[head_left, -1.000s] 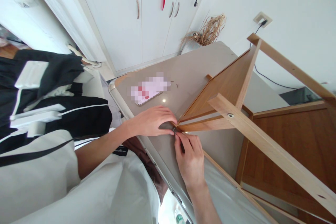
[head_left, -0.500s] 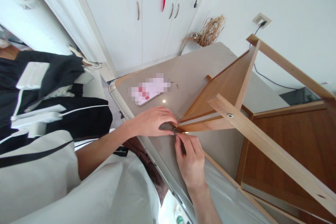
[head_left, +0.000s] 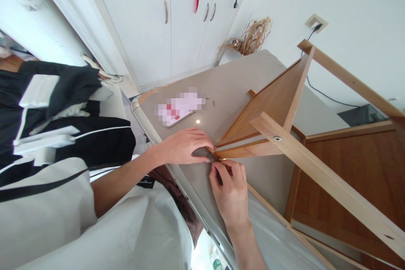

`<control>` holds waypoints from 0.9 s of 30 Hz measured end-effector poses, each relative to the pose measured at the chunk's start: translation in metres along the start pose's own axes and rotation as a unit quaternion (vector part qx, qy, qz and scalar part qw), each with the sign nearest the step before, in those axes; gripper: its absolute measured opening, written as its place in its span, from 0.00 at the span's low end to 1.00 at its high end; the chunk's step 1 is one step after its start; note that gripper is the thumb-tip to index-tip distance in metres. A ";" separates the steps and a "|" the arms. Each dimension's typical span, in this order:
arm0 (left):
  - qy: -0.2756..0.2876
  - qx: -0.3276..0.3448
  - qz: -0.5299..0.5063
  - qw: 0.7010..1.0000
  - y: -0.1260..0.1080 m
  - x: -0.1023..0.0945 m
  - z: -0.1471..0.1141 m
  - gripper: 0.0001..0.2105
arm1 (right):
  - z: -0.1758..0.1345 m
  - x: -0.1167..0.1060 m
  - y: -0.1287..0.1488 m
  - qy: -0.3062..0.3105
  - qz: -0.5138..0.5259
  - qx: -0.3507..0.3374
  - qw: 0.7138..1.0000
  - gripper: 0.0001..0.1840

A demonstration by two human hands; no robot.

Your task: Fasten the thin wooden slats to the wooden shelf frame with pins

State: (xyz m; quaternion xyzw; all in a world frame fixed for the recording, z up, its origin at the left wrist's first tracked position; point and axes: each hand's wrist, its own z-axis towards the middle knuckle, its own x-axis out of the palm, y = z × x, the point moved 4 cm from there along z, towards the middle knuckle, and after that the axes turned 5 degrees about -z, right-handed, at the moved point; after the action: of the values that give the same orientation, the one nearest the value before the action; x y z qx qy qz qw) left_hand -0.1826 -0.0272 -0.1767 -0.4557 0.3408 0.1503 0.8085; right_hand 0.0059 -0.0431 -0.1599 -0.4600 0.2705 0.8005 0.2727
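Observation:
A wooden piece of furniture with slats and panels stands tilted on the table, its pointed lower corner near my two hands. My left hand curves around that corner, thumb below and fingers above, closed on the wooden frame. Just to the right and nearer to me, my right hand pinches with thumb and forefinger beside the same corner. A small, thin metallic-looking piece shows between the fingertips of the two hands; its kind is too small to make out.
A phone with a blurred screen lies on the grey table, with a few small screw-like pieces beside it. A long wooden bar slants across the right side. Dark clothes and a white cable lie at left.
My right hand has shifted slightly and its fingers have curled more at the corner. My left hand and the wooden furniture stay practically where they were.

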 end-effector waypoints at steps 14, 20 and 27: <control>0.008 -0.005 -0.013 1.000 0.000 -0.002 0.000 0.17 | -0.002 0.002 0.000 0.020 -0.001 -0.012 1.000 0.07; 0.005 -0.004 -0.014 1.000 0.001 -0.002 0.001 0.17 | -0.003 0.002 0.003 0.024 0.013 -0.041 0.999 0.06; 0.004 -0.003 -0.013 1.000 0.000 -0.002 0.000 0.15 | 0.000 -0.001 0.004 -0.004 0.012 -0.049 0.999 0.07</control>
State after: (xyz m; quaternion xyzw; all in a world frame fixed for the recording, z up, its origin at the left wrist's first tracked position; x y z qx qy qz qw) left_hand -0.1839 -0.0266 -0.1754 -0.4630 0.3376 0.1392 0.8076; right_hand 0.0033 -0.0457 -0.1585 -0.4662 0.2353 0.8179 0.2413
